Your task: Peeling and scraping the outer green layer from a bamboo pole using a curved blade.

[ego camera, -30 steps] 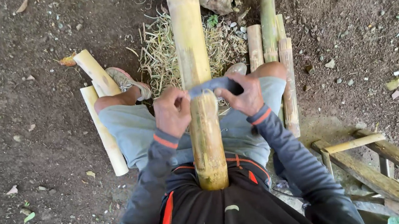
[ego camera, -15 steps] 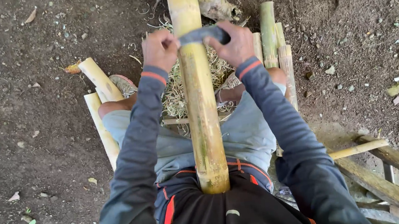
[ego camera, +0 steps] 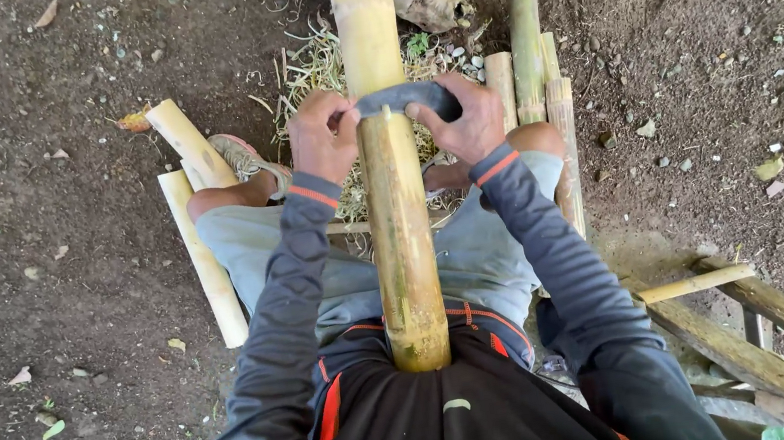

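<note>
Two hands gripping a curved blade across a bamboo pole.
Fingers of the left hand (ego camera: 323,138) and right hand (ego camera: 462,120) are curled tight around the ends of the dark drawknife blade (ego camera: 406,97), which lies crosswise on the thick bamboo pole (ego camera: 402,239); the pole runs from 6 to 12 o'clock over the lap. Pale shavings (ego camera: 312,69) lie beneath, cut bamboo lengths (ego camera: 200,255) at 9 o'clock and (ego camera: 531,50) at 1 o'clock, a wooden frame (ego camera: 752,344) at 4 o'clock.

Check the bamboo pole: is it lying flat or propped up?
Propped up: the bamboo pole leans against the torso, both hands gripping the blade across it.
</note>
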